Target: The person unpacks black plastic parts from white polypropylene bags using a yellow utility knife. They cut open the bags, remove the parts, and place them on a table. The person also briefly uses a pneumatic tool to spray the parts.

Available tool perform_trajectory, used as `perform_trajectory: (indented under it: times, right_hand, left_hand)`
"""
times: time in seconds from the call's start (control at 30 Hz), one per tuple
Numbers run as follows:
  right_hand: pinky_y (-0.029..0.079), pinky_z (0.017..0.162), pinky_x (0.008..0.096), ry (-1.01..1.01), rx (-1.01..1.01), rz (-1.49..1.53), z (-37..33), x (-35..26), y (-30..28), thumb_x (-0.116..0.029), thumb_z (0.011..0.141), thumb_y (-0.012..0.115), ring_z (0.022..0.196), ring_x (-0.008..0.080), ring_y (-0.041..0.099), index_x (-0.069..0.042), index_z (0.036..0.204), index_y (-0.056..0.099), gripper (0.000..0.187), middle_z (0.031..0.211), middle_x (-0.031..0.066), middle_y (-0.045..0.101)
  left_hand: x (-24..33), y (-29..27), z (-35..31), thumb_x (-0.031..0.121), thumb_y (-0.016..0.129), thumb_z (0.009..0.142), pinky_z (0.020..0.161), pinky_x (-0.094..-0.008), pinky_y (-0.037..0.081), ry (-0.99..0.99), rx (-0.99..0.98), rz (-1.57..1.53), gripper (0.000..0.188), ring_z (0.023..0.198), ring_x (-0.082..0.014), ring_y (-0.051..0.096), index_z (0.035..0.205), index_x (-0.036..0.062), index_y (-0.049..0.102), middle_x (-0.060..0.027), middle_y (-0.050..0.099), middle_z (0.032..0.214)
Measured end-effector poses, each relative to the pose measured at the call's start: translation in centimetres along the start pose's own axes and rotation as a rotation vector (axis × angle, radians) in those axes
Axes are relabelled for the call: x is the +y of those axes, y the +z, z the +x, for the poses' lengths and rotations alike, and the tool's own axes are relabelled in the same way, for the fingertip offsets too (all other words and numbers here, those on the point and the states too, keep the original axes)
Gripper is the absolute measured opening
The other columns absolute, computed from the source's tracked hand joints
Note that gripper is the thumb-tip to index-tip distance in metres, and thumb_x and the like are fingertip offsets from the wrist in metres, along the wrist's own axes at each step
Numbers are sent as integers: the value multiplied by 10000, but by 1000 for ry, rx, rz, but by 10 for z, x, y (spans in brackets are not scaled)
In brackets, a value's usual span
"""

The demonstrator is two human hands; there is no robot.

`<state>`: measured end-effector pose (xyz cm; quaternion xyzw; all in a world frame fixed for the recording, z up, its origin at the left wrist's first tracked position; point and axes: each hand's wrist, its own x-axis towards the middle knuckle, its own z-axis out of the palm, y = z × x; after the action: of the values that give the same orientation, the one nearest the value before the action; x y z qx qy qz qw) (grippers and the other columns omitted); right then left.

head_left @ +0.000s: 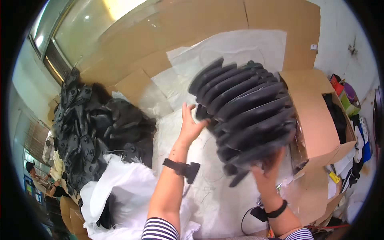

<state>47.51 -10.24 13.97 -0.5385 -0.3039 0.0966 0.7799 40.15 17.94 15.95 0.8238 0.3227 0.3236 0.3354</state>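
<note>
A thick row of black, curved, rounded-edge pieces (pixel 248 104) is pressed together into one bundle, held above the pale sheet; their exact kind I cannot make out. My right hand (pixel 267 166) grips the bundle's near end, blurred by motion, its fingers partly hidden behind the pieces. My left hand (pixel 191 125) is at the bundle's left side, fingers spread and thumb toward the pieces; whether it touches them I cannot tell. To the left lies a large heap of similar black pieces (pixel 86 128), some showing small round discs.
A white woven sack (pixel 120 188) stands at the near left, something black inside. Cardboard sheets (pixel 200 24) line the back. On the right is an open cardboard box (pixel 310 116) with dark contents, and assorted items beyond it. Another person (pixel 40 178) is at the far left.
</note>
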Motion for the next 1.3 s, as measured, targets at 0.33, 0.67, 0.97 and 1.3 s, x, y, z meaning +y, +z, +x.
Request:
perform_trajectory:
  times: [0.33,0.67,0.97,1.3]
  right_hand:
    - [236,1075,447,97,-41,-643,11,112,6,-133,705,722,1312,418,250,-10,1413,152,917,1406,278,238]
    - [265,1076,405,32,-113,-677,12,105,-4,-96,692,713,1306,361,298,0,1395,226,860,1390,234,306]
    - [410,873,341,133,-299,-480,-40,57,57,-32,807,585,1099,222,489,-85,1371,352,612,1355,86,415]
    - [496,726,291,431,-1433,-50,-185,26,287,-98,796,624,848,174,603,-12,1124,570,344,1008,111,619]
  left_hand:
    - [7,111,-27,494,550,852,1107,-410,165,-193,5,-373,864,1354,-387,177,1406,-52,174,-283,180,1440]
    - [-12,95,-59,489,560,860,1087,-368,234,-462,49,-715,854,1348,-310,224,1421,-25,173,-218,167,1468]
    - [-59,-115,-196,279,600,874,854,-294,433,-443,183,-322,465,937,-171,555,1232,0,497,-89,589,1057]
    - [-183,-424,-445,54,593,695,705,-280,458,-1039,341,297,319,772,-191,590,1006,-6,628,-102,641,862]
